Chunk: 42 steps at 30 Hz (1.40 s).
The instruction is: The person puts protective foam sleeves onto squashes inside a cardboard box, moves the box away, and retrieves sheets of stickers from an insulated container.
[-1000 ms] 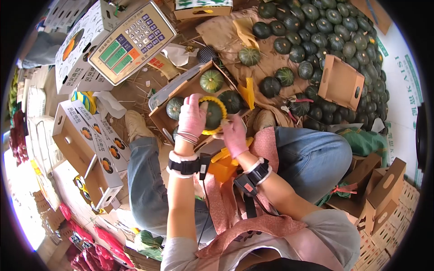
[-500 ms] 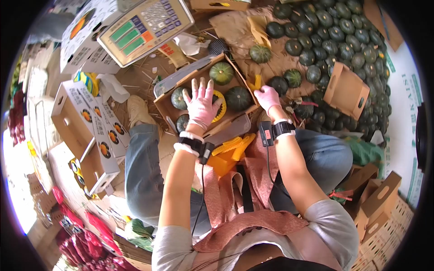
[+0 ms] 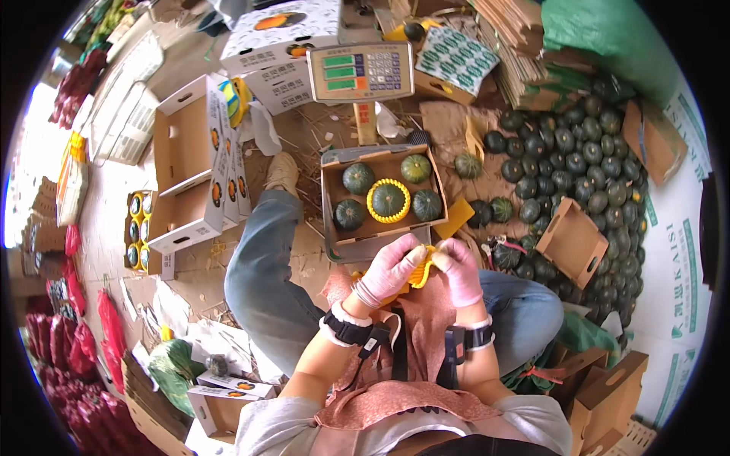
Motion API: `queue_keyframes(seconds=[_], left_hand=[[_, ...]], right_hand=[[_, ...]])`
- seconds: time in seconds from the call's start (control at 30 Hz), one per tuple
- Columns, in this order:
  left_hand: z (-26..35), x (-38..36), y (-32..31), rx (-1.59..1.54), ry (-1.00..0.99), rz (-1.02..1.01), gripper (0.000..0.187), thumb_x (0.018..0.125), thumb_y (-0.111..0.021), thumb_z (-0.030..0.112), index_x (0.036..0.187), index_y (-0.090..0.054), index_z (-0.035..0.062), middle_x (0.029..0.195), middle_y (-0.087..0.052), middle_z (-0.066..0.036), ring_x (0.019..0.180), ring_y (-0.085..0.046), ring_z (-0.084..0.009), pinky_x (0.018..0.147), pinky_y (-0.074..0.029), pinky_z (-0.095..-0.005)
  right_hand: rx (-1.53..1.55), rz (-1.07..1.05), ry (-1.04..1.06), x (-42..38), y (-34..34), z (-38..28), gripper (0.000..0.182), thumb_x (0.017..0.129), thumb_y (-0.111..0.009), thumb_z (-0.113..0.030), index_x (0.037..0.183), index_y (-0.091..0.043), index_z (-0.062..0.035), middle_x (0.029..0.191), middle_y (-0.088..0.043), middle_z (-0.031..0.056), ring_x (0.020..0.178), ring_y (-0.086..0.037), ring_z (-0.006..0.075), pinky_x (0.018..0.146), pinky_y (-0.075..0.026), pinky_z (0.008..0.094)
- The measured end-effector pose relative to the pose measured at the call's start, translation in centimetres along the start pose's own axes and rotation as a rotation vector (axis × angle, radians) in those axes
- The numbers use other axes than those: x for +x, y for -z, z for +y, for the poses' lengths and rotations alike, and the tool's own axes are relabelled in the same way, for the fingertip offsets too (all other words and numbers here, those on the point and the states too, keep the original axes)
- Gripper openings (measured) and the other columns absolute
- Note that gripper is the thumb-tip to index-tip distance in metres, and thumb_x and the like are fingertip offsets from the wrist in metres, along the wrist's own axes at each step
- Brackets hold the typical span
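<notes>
I'm seeing the left hand (image 3: pixel 389 268) and the right hand (image 3: pixel 461 273), both gloved in pink, pinching a bunched yellow net (image 3: pixel 420 274) between thumbs and fingertips; the net is hanging above the lap, just in front of the cardboard box (image 3: pixel 384 230); to my mind, the mesh could be tearing or slipping away if the gloves are pulling unevenly or losing grip on its thin strands. Beyond, the box is holding five pumpkins; the middle pumpkin (image 3: pixel 389 200) is wearing its own yellow ring, the other four are sitting bare; I'm reckoning they could be rolling and bruising if a knee is knocking the box, which seems to be resting on a grey tray (image 3: pixel 348 155).
</notes>
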<state>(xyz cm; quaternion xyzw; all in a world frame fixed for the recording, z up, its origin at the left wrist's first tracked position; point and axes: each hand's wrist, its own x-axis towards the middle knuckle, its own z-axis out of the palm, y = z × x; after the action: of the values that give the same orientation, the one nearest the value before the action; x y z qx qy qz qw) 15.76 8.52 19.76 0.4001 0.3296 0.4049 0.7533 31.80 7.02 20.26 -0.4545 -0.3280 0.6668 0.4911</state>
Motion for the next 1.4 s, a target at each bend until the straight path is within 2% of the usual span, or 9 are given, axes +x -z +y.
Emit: queue_keyframes(seconds=[0.07, 0.23, 0.47, 0.57, 0.77, 0.93, 1.1, 1.27, 1.4], left_hand=[[0.4, -0.3, -0.5, 0.726, -0.333, 0.221, 0.016, 0.084, -0.062, 0.015, 0.083, -0.052, 0.0022, 0.074, -0.054, -0.008, 0.065, -0.052, -0.0179, 0.059, -0.044, -0.0296], [0.9, -2.2, -0.1, 0.886, -0.442, 0.337, 0.022, 0.068, -0.068, 0.005, 0.080, -0.050, 0.0024, 0.075, -0.052, -0.014, 0.069, -0.054, -0.0308, 0.062, -0.045, -0.0350], [-1.1, -3.2, 1.3, 0.677, -0.248, 0.492, 0.036, 0.067, -0.062, 0.001, 0.103, -0.060, 0.0008, 0.088, -0.062, -0.017, 0.085, -0.060, -0.0317, 0.079, -0.047, -0.0327], [-1.6, -3.1, 1.8, -0.347, 0.053, 0.359, 0.017, 0.083, -0.057, 0.009, 0.096, -0.062, -0.0011, 0.086, -0.064, -0.005, 0.077, -0.061, -0.0155, 0.070, -0.049, -0.0270], [1.2, -4.8, 3.2, -0.319, 0.079, -0.065, 0.031, 0.089, -0.058, 0.025, 0.105, -0.059, -0.0006, 0.100, -0.063, -0.003, 0.091, -0.058, -0.0103, 0.083, -0.046, -0.0247], [0.0, -3.9, 3.6, -0.198, -0.122, -0.205, 0.034, 0.090, -0.055, 0.021, 0.115, -0.052, -0.0019, 0.106, -0.058, -0.003, 0.097, -0.053, -0.0092, 0.087, -0.042, -0.0246], [0.5, -3.3, 1.8, 0.171, -0.267, 0.023, 0.027, 0.087, -0.060, 0.019, 0.105, -0.057, -0.0002, 0.096, -0.059, -0.002, 0.090, -0.054, -0.0104, 0.080, -0.044, -0.0250], [1.4, -2.6, 0.8, 0.821, -0.684, 0.300, 0.017, 0.079, -0.068, 0.014, 0.090, -0.061, 0.0024, 0.083, -0.057, -0.008, 0.080, -0.057, -0.0190, 0.075, -0.045, -0.0267], [1.6, -3.3, 0.8, 0.343, -0.379, 0.054, 0.019, 0.081, -0.067, 0.019, 0.090, -0.061, 0.0033, 0.089, -0.054, -0.002, 0.083, -0.052, -0.0119, 0.076, -0.042, -0.0247]], right_hand=[[-0.435, 0.079, 0.156, -0.2, -0.4, 0.8, 0.018, 0.073, -0.061, -0.002, 0.085, -0.048, -0.0046, 0.079, -0.052, -0.0007, 0.068, -0.048, 0.0074, 0.063, -0.044, 0.0221], [-0.578, 0.156, 0.287, 0.4, -1.6, 2.1, 0.041, 0.068, -0.055, 0.007, 0.107, -0.043, -0.0024, 0.093, -0.054, 0.0078, 0.084, -0.056, 0.0172, 0.078, -0.047, 0.0294], [-0.808, 0.180, 0.513, 1.0, -3.7, 3.8, 0.055, 0.063, -0.051, 0.014, 0.116, -0.045, -0.0002, 0.102, -0.055, 0.0168, 0.097, -0.056, 0.0311, 0.084, -0.046, 0.0356], [-1.184, 0.113, 0.626, 0.9, -3.3, 2.6, 0.026, 0.065, -0.051, 0.007, 0.089, -0.056, 0.0007, 0.084, -0.056, 0.0160, 0.084, -0.055, 0.0359, 0.074, -0.045, 0.0395], [0.481, -0.317, -0.214, 1.0, 1.4, 3.0, 0.044, 0.064, -0.061, 0.008, 0.108, -0.057, 0.0063, 0.107, -0.061, 0.0158, 0.100, -0.059, 0.0292, 0.091, -0.046, 0.0418], [0.229, -0.405, -0.072, -0.6, -0.3, 2.4, 0.047, 0.067, -0.073, -0.004, 0.110, -0.057, 0.0028, 0.109, -0.060, 0.0116, 0.099, -0.059, 0.0248, 0.089, -0.047, 0.0393], [0.327, -0.254, 0.269, 0.0, -3.0, 2.3, 0.042, 0.079, -0.061, -0.014, 0.117, -0.051, -0.0005, 0.111, -0.057, 0.0095, 0.099, -0.057, 0.0209, 0.087, -0.045, 0.0326], [0.320, -0.151, 0.110, -0.5, -2.4, 2.4, 0.032, 0.083, -0.055, -0.014, 0.112, -0.053, -0.0012, 0.109, -0.058, 0.0105, 0.098, -0.057, 0.0218, 0.086, -0.046, 0.0328], [-0.064, -0.171, 0.159, -0.3, -1.2, 2.2, 0.016, 0.082, -0.055, -0.011, 0.094, -0.056, -0.0012, 0.095, -0.060, 0.0086, 0.087, -0.058, 0.0179, 0.078, -0.047, 0.0305]])
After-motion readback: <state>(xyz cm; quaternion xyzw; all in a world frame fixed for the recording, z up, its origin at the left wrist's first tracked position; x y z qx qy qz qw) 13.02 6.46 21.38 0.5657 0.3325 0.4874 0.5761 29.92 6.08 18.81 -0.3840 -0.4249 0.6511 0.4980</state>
